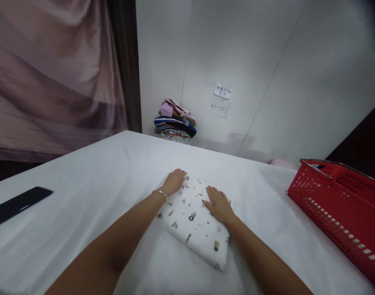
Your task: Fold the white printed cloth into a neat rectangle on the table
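Observation:
A folded white cloth (195,229) printed with small coloured figures lies on the white-covered table (98,184) in front of me. My left hand (174,181), with a thin bracelet on the wrist, rests at the cloth's far left corner, fingers curled over the edge. My right hand (218,205) lies flat on the cloth's far right part, fingers stretched out and together, pressing down. Neither hand holds anything up.
A red plastic basket (344,213) with a metal handle stands at the right. A stack of folded clothes (175,121) sits at the table's far edge against the wall. A dark flat object (17,205) lies at the left. Paper notes (221,100) hang on the wall.

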Available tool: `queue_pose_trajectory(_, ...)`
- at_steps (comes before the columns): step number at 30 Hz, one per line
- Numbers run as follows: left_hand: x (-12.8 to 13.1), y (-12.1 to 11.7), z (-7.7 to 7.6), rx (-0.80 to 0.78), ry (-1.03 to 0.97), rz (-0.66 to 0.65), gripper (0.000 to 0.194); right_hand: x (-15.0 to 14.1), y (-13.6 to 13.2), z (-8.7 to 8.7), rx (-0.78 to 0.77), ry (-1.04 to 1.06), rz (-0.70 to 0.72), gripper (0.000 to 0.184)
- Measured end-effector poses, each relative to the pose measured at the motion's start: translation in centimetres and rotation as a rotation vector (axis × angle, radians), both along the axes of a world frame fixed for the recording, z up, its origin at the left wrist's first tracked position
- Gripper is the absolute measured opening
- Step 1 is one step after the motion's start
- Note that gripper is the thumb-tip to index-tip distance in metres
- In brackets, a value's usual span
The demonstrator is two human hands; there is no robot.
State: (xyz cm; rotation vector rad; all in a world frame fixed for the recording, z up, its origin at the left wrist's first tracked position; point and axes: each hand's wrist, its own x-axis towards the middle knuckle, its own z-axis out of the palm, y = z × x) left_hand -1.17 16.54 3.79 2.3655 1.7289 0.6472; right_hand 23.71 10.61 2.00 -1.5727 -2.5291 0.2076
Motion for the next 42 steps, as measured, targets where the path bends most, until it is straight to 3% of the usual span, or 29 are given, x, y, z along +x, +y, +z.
queue_pose_trajectory(4,-0.4,1.3,0.1,0.002,0.015,-0.084,0.022,0.1,-0.3,-0.1,0.041,0.013,-0.010,0.063)
queue_pose_trajectory(9,-0.3,1.3,0.4,0.089,0.111,-0.115,0.016,0.2,-0.8,-0.3,0.160,0.056,-0.106,0.062)
queue_pose_trajectory(16,0.4,1.9,2.0,0.016,0.027,0.024,0.014,0.2,-0.8,-0.6,0.165,0.104,-0.155,0.054)
queue_pose_trajectory(25,0.6,3.1,-0.6,-0.084,-0.089,0.121,0.018,-0.1,-1.0,-0.3,0.180,0.100,-0.170,0.049)
queue_pose_trajectory(33,0.1,3.8,-1.0,-0.173,-0.178,0.179,0.021,-0.2,0.3,0.2,0.036,0.020,-0.170,0.056)
queue_pose_trajectory(35,0.0,3.8,-1.0,-0.184,-0.202,0.172,0.020,-1.3,1.0,0.8,0.039,-0.002,-0.118,0.061)
queue_pose_trajectory(39,-0.1,3.8,-1.0,-0.184,-0.251,0.164,0.018,-4.7,2.4,2.3,0.072,0.008,0.136,0.067)
queue_pose_trajectory(42,-0.2,3.8,-1.0,-0.189,-0.300,0.164,0.017,-6.2,3.0,2.3,0.016,0.007,0.182,0.068)
